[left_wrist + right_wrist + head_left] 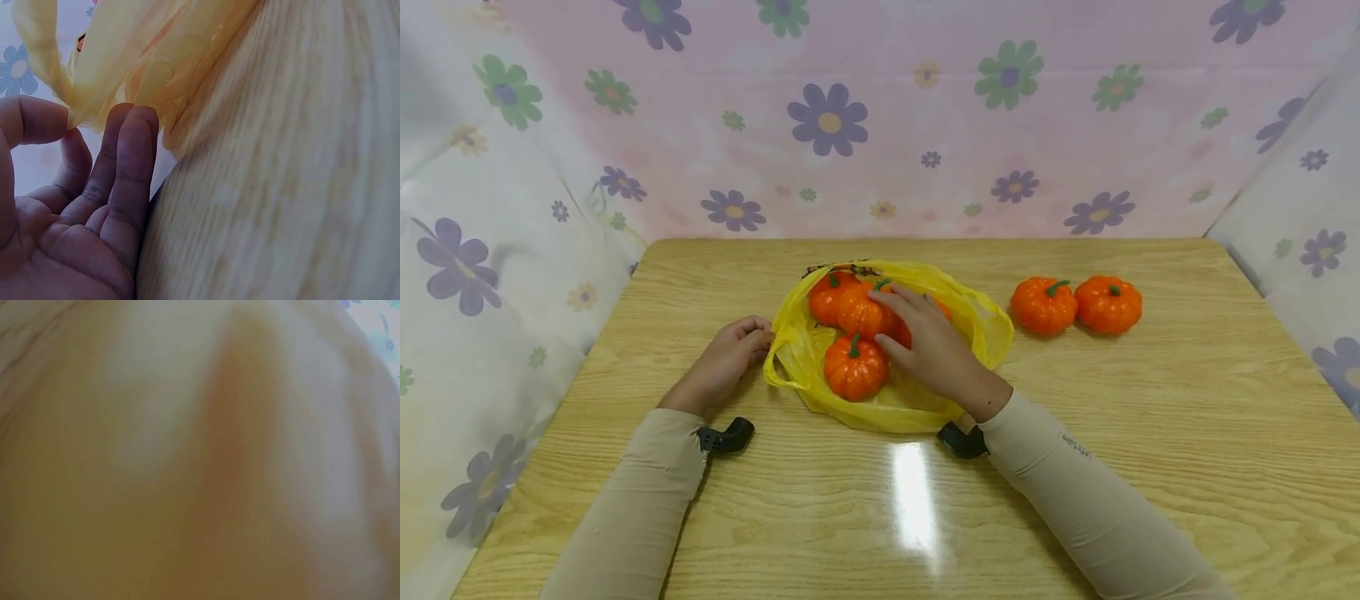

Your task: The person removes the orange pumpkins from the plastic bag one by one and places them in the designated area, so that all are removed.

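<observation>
"Glossy orange pumpkins (856, 368), round and ribbed with green stems, where do we see them?"

"Several lie inside the open bag of thin yellow plastic (880, 419), which rests toward the far edge of the wooden table (820, 517). Two more pumpkins (1043, 307) are side by side outside it, nearer to the table's far right corner."

"And how do we find the fingers?"

"The left hand (724, 360) pinches the bag's left rim with thumb and forefinger. The right hand (942, 354) reaches over the near right rim, its fingers spread over the pumpkins; whether they grip one, we cannot tell."

"Which relation matters most, in our judgement?"

"The outside pair lies to the right of the right hand and somewhat farther toward the far edge, so this hand is the nearer one. Their round bodies show us no clear long axis; the bag's longer side runs along the far edge."

"What is hidden from us?"

"At least one pumpkin is mostly covered by the right hand, so our count is uncertain. The left wrist view cuts off the bag, and the right wrist view is almost all blur."
</observation>
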Action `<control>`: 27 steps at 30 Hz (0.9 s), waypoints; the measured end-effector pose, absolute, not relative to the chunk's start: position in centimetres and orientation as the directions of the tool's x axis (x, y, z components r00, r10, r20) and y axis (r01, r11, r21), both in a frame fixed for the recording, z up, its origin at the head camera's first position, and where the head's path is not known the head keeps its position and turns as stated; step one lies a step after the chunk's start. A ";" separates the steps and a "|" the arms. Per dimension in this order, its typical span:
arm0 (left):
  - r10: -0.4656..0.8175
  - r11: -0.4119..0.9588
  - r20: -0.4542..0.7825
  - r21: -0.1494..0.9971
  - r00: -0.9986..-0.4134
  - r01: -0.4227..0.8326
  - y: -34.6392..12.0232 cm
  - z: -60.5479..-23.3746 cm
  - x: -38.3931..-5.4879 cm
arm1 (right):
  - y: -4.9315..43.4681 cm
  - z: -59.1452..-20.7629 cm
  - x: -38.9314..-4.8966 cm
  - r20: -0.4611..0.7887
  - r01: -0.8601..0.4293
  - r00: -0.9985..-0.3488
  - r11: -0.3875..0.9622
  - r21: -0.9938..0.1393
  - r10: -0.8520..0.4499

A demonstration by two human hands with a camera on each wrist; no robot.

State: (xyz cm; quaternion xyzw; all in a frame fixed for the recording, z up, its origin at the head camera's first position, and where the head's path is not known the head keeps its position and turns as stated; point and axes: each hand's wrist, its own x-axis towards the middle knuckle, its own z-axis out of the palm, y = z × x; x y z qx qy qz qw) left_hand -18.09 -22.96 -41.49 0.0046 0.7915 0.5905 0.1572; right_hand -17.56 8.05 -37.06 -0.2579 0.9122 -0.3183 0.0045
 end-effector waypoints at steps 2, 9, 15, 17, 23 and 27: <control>0.192 0.308 -0.243 0.935 -0.951 -0.177 -23.0 -41.4 -18.1 | 8.0 -37.0 -17.5 0.167 -0.472 -0.866 0.661 -0.584 -0.471; 0.188 0.313 -0.247 0.932 -0.951 -0.180 -23.0 -41.3 -18.1 | 8.1 -37.0 -17.5 0.208 -0.499 -0.855 0.646 -0.578 -0.474; 0.189 0.318 -0.244 0.931 -0.951 -0.176 -22.9 -41.3 -18.1 | 8.1 -36.9 -17.4 0.235 -0.518 -0.847 0.644 -0.562 -0.476; 0.191 0.319 -0.238 0.932 -0.952 -0.170 -22.9 -41.2 -18.1 | 8.2 -36.8 -17.4 0.245 -0.523 -0.846 0.644 -0.558 -0.474; 0.185 0.308 -0.243 0.935 -0.952 -0.179 -22.8 -41.2 -18.0 | 8.4 -37.0 -17.1 0.276 -0.542 -0.837 0.645 -0.539 -0.472; 0.184 0.306 -0.244 0.935 -0.952 -0.181 -22.8 -41.2 -17.9 | 8.5 -37.1 -16.8 0.297 -0.552 -0.832 0.649 -0.523 -0.468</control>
